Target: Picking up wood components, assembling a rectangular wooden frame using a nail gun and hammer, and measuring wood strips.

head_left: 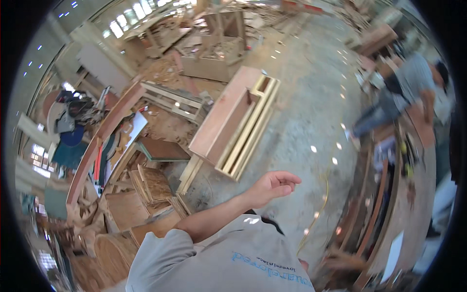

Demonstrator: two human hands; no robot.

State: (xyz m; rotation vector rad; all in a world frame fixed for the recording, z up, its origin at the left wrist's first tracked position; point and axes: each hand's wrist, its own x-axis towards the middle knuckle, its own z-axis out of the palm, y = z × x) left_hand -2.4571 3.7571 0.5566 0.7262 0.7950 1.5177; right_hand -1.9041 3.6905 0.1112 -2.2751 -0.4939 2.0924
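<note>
Concrete floor, grey and dusty, across the middle of the view. Wooden cabinet frame lying on its side on that floor, reddish panel up, pale rails along its right edge; largest item near the hand, up and to the left of it, apart from it with bare floor between. Long curved board at left, running from the frame's far end down toward the scrap. Plywood offcuts stacked low left, beside the forearm. Workbench along the right edge, cluttered, details blurred. Another person at upper right, bent over, well apart. Yellow cord trailing over the floor, just right of the hand. Left hand raised over the floor, arm reaching out from the grey-shirted shoulder at the bottom; fingers loosely curled, pointing right, nothing held, nothing touched. Right hand out of sight.
</note>
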